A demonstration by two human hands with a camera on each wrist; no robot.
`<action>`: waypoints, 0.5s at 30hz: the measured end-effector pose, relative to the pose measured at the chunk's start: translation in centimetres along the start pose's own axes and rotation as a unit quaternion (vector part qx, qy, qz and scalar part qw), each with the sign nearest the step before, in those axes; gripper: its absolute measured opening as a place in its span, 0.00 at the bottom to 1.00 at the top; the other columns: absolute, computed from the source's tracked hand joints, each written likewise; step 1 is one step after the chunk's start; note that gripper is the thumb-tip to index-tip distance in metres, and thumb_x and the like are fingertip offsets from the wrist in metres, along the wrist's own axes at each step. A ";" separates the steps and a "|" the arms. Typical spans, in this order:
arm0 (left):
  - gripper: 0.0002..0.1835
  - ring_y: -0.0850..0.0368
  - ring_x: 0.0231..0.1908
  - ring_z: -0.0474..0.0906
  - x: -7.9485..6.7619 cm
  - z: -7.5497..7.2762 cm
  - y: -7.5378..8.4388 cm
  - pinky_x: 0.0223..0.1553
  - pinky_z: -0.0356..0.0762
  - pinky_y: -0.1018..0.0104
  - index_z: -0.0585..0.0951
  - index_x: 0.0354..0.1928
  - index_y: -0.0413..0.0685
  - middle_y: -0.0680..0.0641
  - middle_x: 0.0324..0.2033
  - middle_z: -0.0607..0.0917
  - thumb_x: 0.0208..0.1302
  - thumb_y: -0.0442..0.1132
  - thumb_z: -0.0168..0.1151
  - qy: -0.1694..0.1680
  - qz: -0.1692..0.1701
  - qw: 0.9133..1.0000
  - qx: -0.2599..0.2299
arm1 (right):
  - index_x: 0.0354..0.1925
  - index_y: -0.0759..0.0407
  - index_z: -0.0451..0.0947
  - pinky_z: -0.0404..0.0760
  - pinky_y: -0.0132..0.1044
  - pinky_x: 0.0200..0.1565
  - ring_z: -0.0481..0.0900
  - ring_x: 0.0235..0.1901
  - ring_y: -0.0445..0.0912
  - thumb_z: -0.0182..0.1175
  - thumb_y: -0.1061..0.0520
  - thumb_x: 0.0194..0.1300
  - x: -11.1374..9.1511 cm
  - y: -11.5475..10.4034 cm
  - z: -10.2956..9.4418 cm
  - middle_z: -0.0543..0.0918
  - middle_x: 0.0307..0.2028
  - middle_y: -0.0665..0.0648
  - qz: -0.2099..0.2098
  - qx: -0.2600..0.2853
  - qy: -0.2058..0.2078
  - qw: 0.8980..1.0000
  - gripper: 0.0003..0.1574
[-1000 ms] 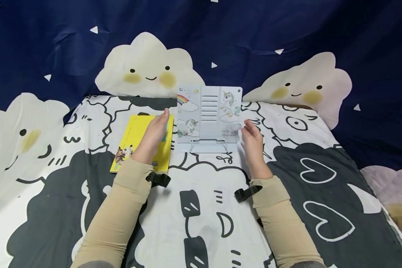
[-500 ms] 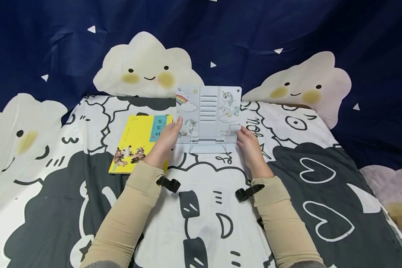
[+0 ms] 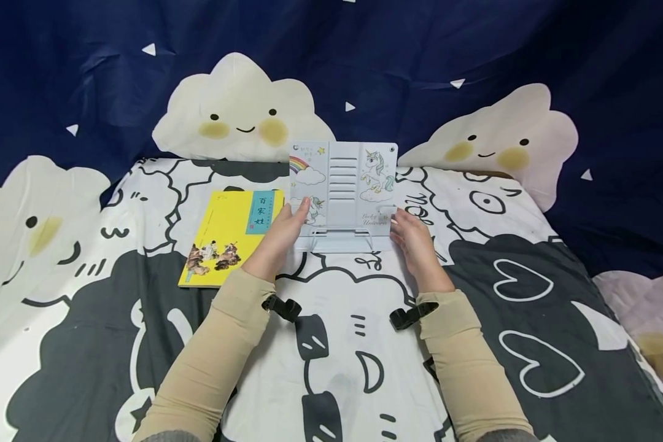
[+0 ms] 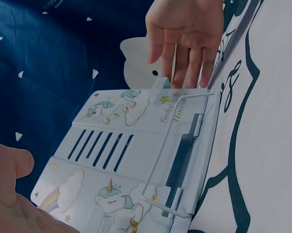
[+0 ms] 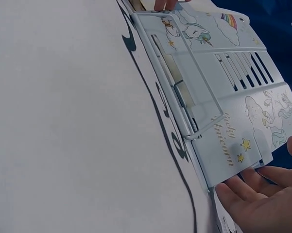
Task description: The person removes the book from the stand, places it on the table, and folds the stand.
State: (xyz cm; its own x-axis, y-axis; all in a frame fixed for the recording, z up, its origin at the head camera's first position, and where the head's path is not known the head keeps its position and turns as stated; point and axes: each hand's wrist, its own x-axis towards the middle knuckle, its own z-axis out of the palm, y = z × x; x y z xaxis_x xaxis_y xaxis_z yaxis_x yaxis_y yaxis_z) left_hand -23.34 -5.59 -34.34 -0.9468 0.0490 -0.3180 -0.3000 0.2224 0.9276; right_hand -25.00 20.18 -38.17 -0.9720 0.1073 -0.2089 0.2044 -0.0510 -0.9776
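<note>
Bookstand (image 3: 344, 212) standing mid-scene on patterned cloth (image 3: 342, 288), our left hand (image 3: 279, 239) wide, thumb up, at its left edge, our right hand (image 3: 418, 248) wide and relaxed at its right edge, yellow book (image 3: 215, 233) lying flat at left.

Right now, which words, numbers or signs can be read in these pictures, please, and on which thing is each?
"百家姓": on the blue label of the yellow book.
"Lucky Unicorn": on the unicorn-printed stand.
Too small to read: other print on the label and the book's top left, and characters at the stand's top left.
Lettering on the black-and-white cloth: partly covered, not surely readable.
</note>
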 end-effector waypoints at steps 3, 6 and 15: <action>0.48 0.49 0.79 0.35 0.1 0.0 -0.2 0.77 0.36 0.44 0.41 0.80 0.51 0.48 0.80 0.44 0.70 0.71 0.40 0.001 -0.002 1.000 -0.007 | 0.76 0.61 0.55 0.68 0.41 0.68 0.71 0.66 0.51 0.44 0.49 0.80 0.1 -0.1 -0.2 0.65 0.71 0.61 0.009 -0.003 0.007 1.000 0.34; 0.48 0.48 0.79 0.35 0.3 0.0 -0.3 0.77 0.36 0.43 0.42 0.80 0.52 0.48 0.80 0.44 0.69 0.72 0.39 0.000 -0.003 1.000 -0.006 | 0.74 0.61 0.58 0.72 0.40 0.65 0.76 0.56 0.45 0.45 0.45 0.79 0.2 -0.2 -0.5 0.70 0.65 0.60 0.021 -0.012 0.021 0.999 0.35; 0.48 0.48 0.79 0.39 1.2 0.1 0.1 0.77 0.40 0.45 0.43 0.80 0.52 0.47 0.79 0.47 0.69 0.74 0.37 -0.001 -0.005 1.000 0.006 | 0.70 0.64 0.63 0.80 0.33 0.53 0.78 0.39 0.38 0.45 0.36 0.76 0.0 -0.7 -1.6 0.73 0.47 0.51 0.039 -0.050 0.016 0.998 0.41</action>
State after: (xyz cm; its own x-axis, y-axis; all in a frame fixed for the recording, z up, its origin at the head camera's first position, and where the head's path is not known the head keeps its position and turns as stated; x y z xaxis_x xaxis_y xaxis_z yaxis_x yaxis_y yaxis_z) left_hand -24.47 -5.42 -34.59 -0.9435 0.0496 -0.3277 -0.3079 0.2349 0.9220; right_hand -24.95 21.79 -37.52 -0.9490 0.1383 -0.2833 0.2911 0.0392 -0.9559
